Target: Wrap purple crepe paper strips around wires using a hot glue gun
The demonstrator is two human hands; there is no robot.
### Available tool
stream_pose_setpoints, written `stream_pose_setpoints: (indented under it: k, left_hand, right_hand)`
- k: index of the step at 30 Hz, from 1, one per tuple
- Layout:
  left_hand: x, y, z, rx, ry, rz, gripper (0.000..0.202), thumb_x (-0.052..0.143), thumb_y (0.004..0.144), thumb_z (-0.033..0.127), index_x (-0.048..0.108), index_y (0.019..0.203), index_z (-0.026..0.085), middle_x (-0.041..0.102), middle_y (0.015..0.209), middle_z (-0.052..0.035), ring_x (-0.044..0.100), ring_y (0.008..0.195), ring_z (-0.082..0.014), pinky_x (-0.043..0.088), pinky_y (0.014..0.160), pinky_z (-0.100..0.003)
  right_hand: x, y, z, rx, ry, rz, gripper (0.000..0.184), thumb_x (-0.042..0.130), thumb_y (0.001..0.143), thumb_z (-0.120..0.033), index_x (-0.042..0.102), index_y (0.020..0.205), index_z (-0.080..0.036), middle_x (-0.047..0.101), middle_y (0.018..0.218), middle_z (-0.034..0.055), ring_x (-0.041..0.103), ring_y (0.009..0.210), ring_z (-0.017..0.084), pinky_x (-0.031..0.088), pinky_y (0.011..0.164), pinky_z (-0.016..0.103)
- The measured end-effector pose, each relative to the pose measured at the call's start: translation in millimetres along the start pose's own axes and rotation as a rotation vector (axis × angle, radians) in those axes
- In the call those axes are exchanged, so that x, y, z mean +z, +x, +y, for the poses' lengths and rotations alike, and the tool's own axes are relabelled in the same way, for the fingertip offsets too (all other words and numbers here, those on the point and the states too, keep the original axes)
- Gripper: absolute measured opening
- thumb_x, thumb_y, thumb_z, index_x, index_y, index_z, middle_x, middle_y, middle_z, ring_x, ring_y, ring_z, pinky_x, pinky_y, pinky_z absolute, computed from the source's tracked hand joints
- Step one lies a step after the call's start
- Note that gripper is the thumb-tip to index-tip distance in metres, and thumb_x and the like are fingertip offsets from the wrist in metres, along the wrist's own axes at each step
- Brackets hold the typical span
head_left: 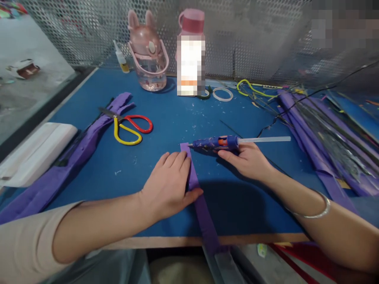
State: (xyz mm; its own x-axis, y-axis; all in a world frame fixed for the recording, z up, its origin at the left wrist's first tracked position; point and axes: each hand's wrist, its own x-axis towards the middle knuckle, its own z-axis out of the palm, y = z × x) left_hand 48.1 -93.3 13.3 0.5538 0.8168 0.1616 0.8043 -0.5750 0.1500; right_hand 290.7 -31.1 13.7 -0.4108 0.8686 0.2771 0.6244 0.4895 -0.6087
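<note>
My left hand (pixel 170 185) lies over a narrow purple fabric strip (pixel 204 215), holding it against the blue table top with the fingers on its upper part and the thumb across it. The strip runs down past the table's front edge. In my right hand (pixel 251 159) is a blue hot glue gun (pixel 211 144), with its nozzle at the strip's upper end and a pale glue stick (pixel 263 139) sticking out of its back. Scissors (pixel 116 122) with one red and one yellow handle lie to the left, blades partly over a purple fabric bundle (pixel 85 148).
A pink rabbit-eared bottle (pixel 151 59), another pink-capped bottle (pixel 192 21), a small glue bottle (pixel 122 59) and a tape roll (pixel 222 94) stand or lie along the back. More purple strips (pixel 310 134) are piled right, near a black cable (pixel 274 118). A white packet (pixel 44 150) lies left.
</note>
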Motion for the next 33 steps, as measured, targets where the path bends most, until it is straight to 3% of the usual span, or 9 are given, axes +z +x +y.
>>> stream_pose_setpoints:
  k: [3,12,15,19,22,28,33]
  left_hand:
    - [-1.2,-1,1,-0.021,0.003,0.006,0.066,0.058,0.082,0.056,0.056,0.128,0.007,0.056,0.133,-0.0216,0.051,0.121,-0.0389,0.033,0.107,-0.061]
    - [0.9,-2,3,-0.009,0.035,0.023,0.068,0.056,0.083,0.055,0.055,0.131,0.006,0.055,0.135,-0.0224,0.051,0.12,-0.0384,0.025,0.109,-0.066]
    - [-1.7,0,-1,0.001,0.027,0.04,0.062,0.054,0.086,0.054,0.058,0.128,0.01,0.058,0.132,-0.0205,0.054,0.117,-0.037,0.026,0.108,-0.066]
    - [-4.7,8,-14,0.043,0.032,0.079,0.037,0.043,0.095,0.037,0.069,0.112,0.017,0.067,0.118,-0.0126,0.062,0.103,-0.0294,0.032,0.106,-0.063]
    - [-4.1,12,-21,0.088,0.048,0.109,0.033,0.043,0.096,0.03,0.071,0.107,0.019,0.07,0.109,-0.0098,0.064,0.095,-0.0252,0.036,0.106,-0.058]
    - [-1.4,9,-22,0.091,0.114,0.142,0.033,0.044,0.095,0.031,0.072,0.108,0.019,0.065,0.121,-0.0148,0.059,0.111,-0.0314,0.038,0.103,-0.058]
    - [-1.4,9,-21,0.059,0.086,0.109,0.033,0.045,0.094,0.033,0.068,0.112,0.016,0.066,0.122,-0.0137,0.061,0.107,-0.031,0.034,0.106,-0.061]
  right_hand:
    - [2,1,0,0.001,-0.011,0.014,0.03,0.058,0.089,-0.039,0.075,0.104,-0.02,0.075,0.103,0.0052,0.07,0.095,0.026,0.055,0.089,0.038]
    - [8,-2,4,0.008,-0.035,0.026,0.03,0.059,0.089,-0.039,0.072,0.111,-0.023,0.07,0.119,0.0039,0.065,0.11,0.027,0.052,0.098,0.038]
    - [10,-2,5,-0.003,-0.023,0.03,0.029,0.059,0.089,-0.039,0.071,0.11,-0.022,0.069,0.118,0.0043,0.066,0.108,0.026,0.052,0.096,0.038]
    - [13,-1,4,-0.019,-0.019,0.036,0.029,0.059,0.088,-0.04,0.07,0.108,-0.021,0.069,0.117,0.0052,0.067,0.103,0.026,0.053,0.093,0.037]
    - [11,0,4,-0.037,-0.048,0.009,0.033,0.059,0.089,-0.04,0.066,0.115,-0.021,0.069,0.114,0.0059,0.068,0.096,0.025,0.055,0.084,0.035]
    - [0,-3,5,-0.08,-0.138,-0.024,0.031,0.061,0.087,-0.04,0.068,0.113,-0.025,0.072,0.106,0.0038,0.07,0.082,0.023,0.055,0.071,0.031]
    - [2,-2,2,-0.066,-0.099,-0.014,0.031,0.061,0.087,-0.038,0.067,0.114,-0.024,0.072,0.106,0.0037,0.07,0.082,0.023,0.055,0.073,0.032]
